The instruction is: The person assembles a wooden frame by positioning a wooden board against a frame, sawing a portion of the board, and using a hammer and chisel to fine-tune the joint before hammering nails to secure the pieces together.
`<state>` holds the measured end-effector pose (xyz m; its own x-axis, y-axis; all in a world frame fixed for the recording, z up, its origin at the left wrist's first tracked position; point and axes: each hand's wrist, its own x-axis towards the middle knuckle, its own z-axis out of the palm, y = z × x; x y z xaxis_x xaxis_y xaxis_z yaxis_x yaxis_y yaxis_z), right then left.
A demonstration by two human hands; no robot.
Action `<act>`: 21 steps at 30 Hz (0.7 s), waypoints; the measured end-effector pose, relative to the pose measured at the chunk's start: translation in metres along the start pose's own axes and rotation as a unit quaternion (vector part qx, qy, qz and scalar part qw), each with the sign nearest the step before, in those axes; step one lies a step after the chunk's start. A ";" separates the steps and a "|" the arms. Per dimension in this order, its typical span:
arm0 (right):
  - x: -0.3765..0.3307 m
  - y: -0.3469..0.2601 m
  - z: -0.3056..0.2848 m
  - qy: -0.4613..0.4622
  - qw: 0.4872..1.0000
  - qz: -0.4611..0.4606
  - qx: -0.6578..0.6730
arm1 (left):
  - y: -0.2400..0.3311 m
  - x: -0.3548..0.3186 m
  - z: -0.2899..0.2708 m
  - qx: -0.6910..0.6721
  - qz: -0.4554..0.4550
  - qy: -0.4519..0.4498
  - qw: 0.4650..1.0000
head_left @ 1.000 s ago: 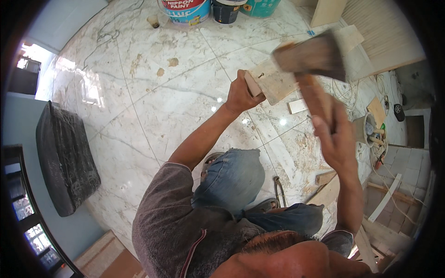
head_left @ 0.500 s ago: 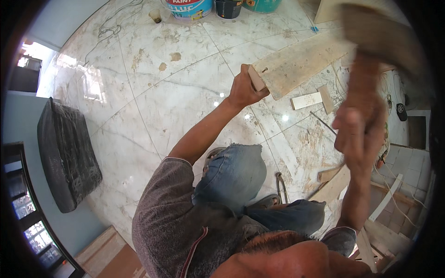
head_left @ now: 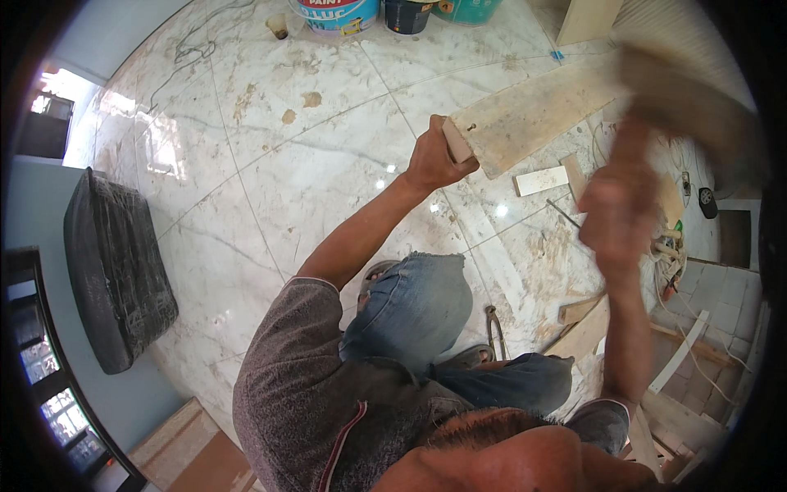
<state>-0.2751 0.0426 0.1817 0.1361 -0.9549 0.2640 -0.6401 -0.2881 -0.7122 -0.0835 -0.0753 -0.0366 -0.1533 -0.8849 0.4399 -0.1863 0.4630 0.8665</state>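
My left hand (head_left: pixel 432 157) is closed around a small wood block (head_left: pixel 457 141), held against the near left end of a long plywood board (head_left: pixel 537 112). A nail (head_left: pixel 471 127) stands partly out of the board close to that end. Raised on the right, my right hand (head_left: pixel 616 213) grips the handle of a hammer (head_left: pixel 680 90). The hammer's head is smeared by motion and covers the board's far right end. Below the board, a white wood offcut (head_left: pixel 542 180) and a thin metal rod (head_left: pixel 563 212) lie on the tiles.
Paint buckets (head_left: pixel 340 16) stand at the far edge, with a small cup (head_left: pixel 277 27) beside them. Pincers (head_left: pixel 495 328) lie by my foot. Wood strips (head_left: pixel 684 348) and cables are on the right. A black plastic-wrapped object (head_left: pixel 123 271) leans at the left wall.
The hammer and my right hand have shifted slightly, the hand a little left and the head a little lower. My left hand, the block and the board hold nearly the same place.
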 end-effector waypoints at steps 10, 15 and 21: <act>0.010 -0.017 0.010 0.028 0.999 0.018 -0.035 | 0.001 0.000 -0.002 -0.006 0.014 0.003 1.000; 0.019 -0.008 0.018 -0.160 0.959 0.022 -0.234 | 0.000 -0.003 -0.007 0.019 0.035 0.015 0.999; 0.016 -0.019 0.009 -0.077 0.983 0.093 -0.136 | -0.002 -0.003 -0.004 0.006 0.018 0.002 1.000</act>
<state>-0.2543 0.0322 0.1938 0.0973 -0.9949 0.0284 -0.8407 -0.0974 -0.5327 -0.0794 -0.0740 -0.0384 -0.1561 -0.8680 0.4713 -0.1929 0.4948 0.8473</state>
